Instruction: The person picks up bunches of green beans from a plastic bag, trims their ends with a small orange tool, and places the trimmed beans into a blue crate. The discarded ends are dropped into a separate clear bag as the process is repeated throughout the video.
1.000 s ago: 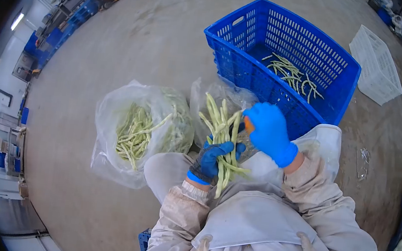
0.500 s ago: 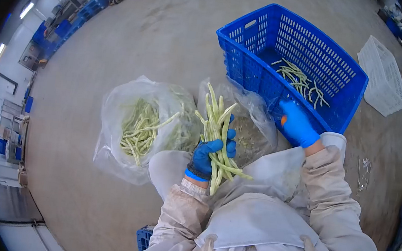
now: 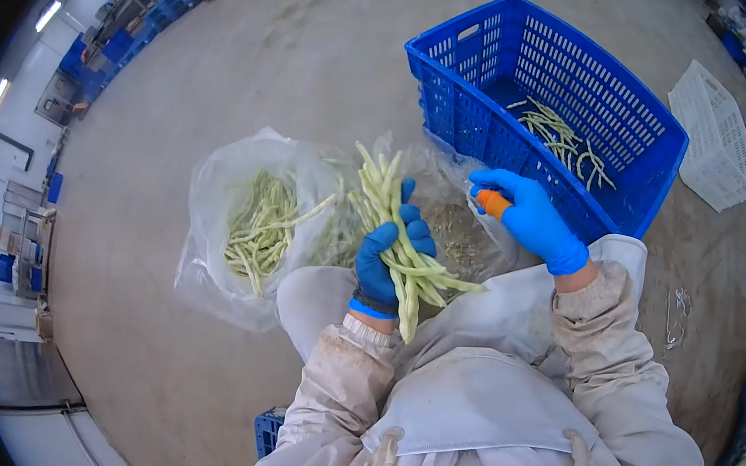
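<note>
My left hand (image 3: 385, 267), in a blue glove, is wrapped round a bunch of pale green beans (image 3: 406, 264) that stick out above and below the fist. My right hand (image 3: 535, 222), also blue-gloved, grips a tool with an orange handle (image 3: 493, 203); its working end cannot be made out. Between the hands, a clear plastic bag (image 3: 481, 255) lies open with small green scraps in the bottom. Left of my left hand, another clear bag (image 3: 213, 187) holds a heap of beans (image 3: 260, 237).
A large blue crate (image 3: 461, 105) with some beans (image 3: 559, 135) on its floor stands beyond my right hand. Farther right is a white crate (image 3: 715, 134). Part of a blue stool or crate (image 3: 268, 431) shows below my left arm. Pallets and equipment line the far left wall.
My right hand has moved left and a little up, toward the beans, and the orange handle shows more. The left hand still holds the bunch, now slightly higher.
</note>
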### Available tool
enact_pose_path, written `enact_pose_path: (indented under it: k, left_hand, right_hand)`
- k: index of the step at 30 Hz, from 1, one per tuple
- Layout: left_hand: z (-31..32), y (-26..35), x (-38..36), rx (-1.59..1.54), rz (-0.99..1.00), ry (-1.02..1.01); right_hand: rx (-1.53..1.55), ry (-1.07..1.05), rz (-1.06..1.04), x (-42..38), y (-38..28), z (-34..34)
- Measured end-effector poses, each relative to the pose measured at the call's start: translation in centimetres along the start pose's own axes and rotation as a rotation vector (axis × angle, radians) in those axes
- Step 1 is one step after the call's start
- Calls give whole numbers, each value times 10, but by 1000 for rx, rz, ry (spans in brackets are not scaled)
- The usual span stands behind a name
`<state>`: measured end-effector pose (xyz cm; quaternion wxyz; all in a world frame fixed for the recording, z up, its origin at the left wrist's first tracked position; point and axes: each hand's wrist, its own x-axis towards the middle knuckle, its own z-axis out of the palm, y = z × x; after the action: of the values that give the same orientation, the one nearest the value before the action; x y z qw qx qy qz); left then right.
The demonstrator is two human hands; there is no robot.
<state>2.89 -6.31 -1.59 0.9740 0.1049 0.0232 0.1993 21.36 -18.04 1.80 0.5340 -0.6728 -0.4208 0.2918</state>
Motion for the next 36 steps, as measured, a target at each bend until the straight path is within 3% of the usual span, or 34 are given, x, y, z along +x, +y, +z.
enact_pose_path:
  k: [3,6,12,14,17,20,27,30,33,35,36]
  left_hand:
    - [0,7,9,-192,118,-132]
    - [0,14,8,-151,212,-25]
    - [0,14,9,-173,176,-115]
    - [5,13,9,-137,173,-145]
    - [-1,14,10,-106,174,-126]
    - [-11,14,10,-26,191,-106]
    - [-7,8,9,80,256,51]
    - [-5,5,12,162,298,95]
    - [3,0,12,92,285,-7]
    - [13,-5,13,-61,249,-56]
    - [18,-6,13,-216,210,-104]
  right_hand:
    - [52,-70,1,-10,-11,2]
    - [90,-153,15,-25,-23,6]
    - [67,-317,-50,-32,-22,22]
    - [-174,-355,-276,-29,-19,26]
    - [-356,-370,-227,-29,-26,27]
    - [-505,-242,-417,-28,-16,31]
    - [-535,-280,-378,-31,-11,35]
    - [-623,-124,-443,-31,-4,42]
    - [-436,30,-281,-29,5,47]
    - [595,-84,186,-26,12,47]
    - [597,-86,186,-26,10,45]
